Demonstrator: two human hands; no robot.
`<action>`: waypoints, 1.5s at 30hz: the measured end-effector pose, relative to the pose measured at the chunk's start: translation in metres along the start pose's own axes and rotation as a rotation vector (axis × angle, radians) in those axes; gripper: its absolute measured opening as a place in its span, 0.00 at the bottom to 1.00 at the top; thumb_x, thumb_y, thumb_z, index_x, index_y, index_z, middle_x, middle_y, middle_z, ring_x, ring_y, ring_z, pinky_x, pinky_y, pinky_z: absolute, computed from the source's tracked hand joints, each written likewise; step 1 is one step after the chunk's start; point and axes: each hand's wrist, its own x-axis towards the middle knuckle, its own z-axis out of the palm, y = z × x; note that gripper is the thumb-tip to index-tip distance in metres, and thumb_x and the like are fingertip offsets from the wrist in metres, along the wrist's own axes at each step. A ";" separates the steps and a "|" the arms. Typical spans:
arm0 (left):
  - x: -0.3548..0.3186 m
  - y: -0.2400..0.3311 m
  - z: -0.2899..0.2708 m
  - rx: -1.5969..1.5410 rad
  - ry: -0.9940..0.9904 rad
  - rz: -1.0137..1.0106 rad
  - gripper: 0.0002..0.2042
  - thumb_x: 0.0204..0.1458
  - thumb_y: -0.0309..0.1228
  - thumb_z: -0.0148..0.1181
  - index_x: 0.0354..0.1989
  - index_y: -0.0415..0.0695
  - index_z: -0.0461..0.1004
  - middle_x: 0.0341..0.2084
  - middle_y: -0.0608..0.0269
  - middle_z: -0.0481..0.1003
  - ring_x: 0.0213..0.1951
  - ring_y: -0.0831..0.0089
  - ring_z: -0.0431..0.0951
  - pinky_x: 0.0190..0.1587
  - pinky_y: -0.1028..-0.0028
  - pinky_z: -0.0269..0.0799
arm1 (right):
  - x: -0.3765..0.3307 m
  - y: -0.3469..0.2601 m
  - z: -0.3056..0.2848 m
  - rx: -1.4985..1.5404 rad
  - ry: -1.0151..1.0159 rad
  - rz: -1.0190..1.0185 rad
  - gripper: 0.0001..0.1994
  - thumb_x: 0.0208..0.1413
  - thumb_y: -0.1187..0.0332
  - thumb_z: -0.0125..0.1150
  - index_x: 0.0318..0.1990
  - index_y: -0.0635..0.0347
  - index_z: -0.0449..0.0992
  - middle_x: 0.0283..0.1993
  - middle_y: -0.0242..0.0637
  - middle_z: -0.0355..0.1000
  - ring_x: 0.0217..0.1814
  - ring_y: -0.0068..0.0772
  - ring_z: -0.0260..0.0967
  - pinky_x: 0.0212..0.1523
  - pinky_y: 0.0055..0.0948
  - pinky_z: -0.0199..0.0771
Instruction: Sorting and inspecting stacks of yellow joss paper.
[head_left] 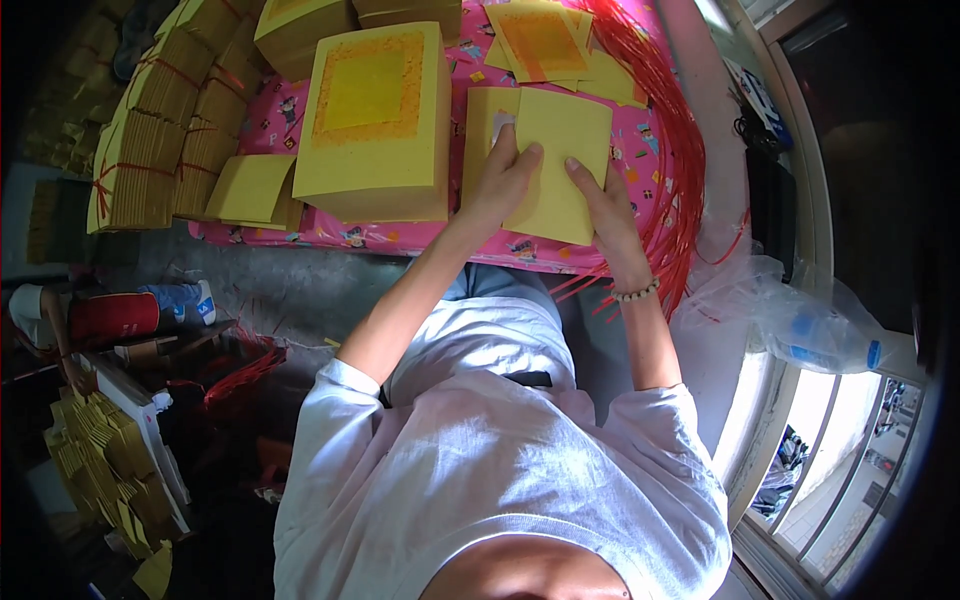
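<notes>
Yellow paper sheets (562,125) lie on the pink patterned table cover in front of me, in two overlapping parts. My right hand (608,205) grips their right edge, thumb on top and fingers out of sight beneath. My left hand (505,180) is at the left edge of the upper part, its thumb pressing on the paper. A small pale piece (502,122) shows by its fingertip; I cannot make out what it is. Left of my hands stands a tall stack of yellow paper (375,145) with an orange-bordered yellow square on top.
Red plastic strands (675,170) hang over the table's right side. Loose printed sheets (543,42) lie at the back. Tied paper bundles (140,170) rise at the left. Lower left, another person's arm (60,335) is beside a box of folded yellow paper (100,450). A barred window (840,460) is at right.
</notes>
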 end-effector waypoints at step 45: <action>-0.032 0.031 0.009 0.146 -0.046 0.107 0.16 0.59 0.27 0.50 0.54 0.38 0.60 0.46 0.59 0.70 0.48 0.77 0.70 0.50 0.77 0.66 | -0.031 -0.004 0.011 -0.043 0.062 -0.199 0.16 0.64 0.60 0.48 0.48 0.64 0.70 0.39 0.30 0.74 0.37 0.14 0.69 0.35 0.16 0.70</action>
